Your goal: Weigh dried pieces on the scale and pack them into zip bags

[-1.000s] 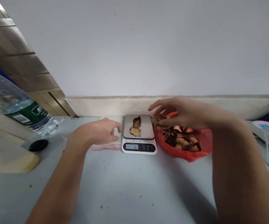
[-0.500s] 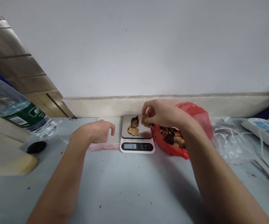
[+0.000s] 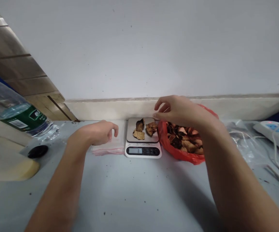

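Note:
My right hand [image 3: 174,111] hovers above the left rim of the red plastic bag [image 3: 178,155], its fingers apart and nothing between them. Inside the bag lie many dried brown slices [image 3: 186,143]. Left of it stands a white digital kitchen scale [image 3: 143,154], whose display seems to read 81, possibly with a decimal point. On its plate rest a dark curled slice [image 3: 140,124], a pale slice [image 3: 139,135] and a brown slice [image 3: 151,128]. Over a stack of clear zip bags [image 3: 109,150] is my left hand [image 3: 102,132], loosely curled, with index finger and thumb apart, holding nothing visible.
A large water bottle [image 3: 25,116] and a cloudy container with a yellowish end [image 3: 11,166] are at the left, near a black round lid [image 3: 38,151]. Crumpled clear plastic [image 3: 244,145], a white power strip [image 3: 277,132] and cables lie right. A white wall [image 3: 139,58] rises behind.
My right hand has let go of the brown slice, which now lies on the scale's right side, and has moved right and up toward the red bag. My left hand has shifted slightly left.

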Demonstrator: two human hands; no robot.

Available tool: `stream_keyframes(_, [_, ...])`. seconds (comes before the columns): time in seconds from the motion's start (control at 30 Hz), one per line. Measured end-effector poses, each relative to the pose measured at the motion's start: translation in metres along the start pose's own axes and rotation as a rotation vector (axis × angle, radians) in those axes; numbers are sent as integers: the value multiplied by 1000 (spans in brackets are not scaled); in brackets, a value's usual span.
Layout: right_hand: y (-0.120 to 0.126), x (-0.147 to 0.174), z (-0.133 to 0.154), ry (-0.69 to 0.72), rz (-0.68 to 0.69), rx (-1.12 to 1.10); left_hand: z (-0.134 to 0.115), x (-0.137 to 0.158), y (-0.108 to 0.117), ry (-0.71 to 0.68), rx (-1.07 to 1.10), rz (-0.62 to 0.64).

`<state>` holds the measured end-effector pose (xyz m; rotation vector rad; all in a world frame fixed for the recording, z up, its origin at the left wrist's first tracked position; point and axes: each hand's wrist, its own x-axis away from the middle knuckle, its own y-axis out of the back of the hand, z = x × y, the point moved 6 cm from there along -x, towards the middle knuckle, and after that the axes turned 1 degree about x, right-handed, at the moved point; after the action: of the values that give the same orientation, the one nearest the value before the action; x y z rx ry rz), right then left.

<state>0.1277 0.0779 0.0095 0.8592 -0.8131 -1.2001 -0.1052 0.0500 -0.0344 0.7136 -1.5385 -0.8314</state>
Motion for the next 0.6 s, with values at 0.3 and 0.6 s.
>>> stream_keyframes(0.3, [-1, 9, 22, 269, -48, -144, 2, 20, 39, -170, 226, -473])
stream_keyframes(0.6, [-37, 16, 60, 533, 200, -164, -25, 42, 54, -333, 493, -940])
